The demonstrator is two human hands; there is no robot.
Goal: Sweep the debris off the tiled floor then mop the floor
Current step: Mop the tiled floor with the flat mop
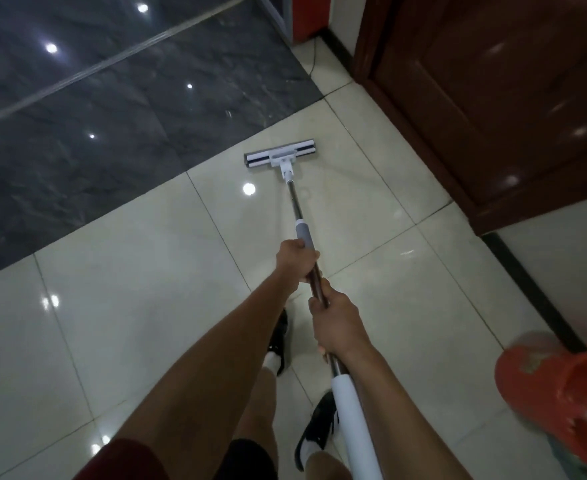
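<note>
Mopping is the step in hand: a flat mop head (280, 154) lies pressed to the cream tiled floor (129, 271), just beside the edge of a dark polished slab (112, 98), its pole (293, 199) running back toward the person. The left hand (297, 259) wraps its fingers round the pole just below the grey collar; the right hand (337, 323) grips it lower, above the white handle sleeve (349, 420), fingers fully curled. No debris shows on the tiles here, suggesting the sweeping is done. The next stroke likely calls for drawing the head back along the tiles, keeping it flat. Black sneakers (280, 336) stand beneath; a wooden door (510, 98) and an orange bucket (562, 393) flank the right.
</note>
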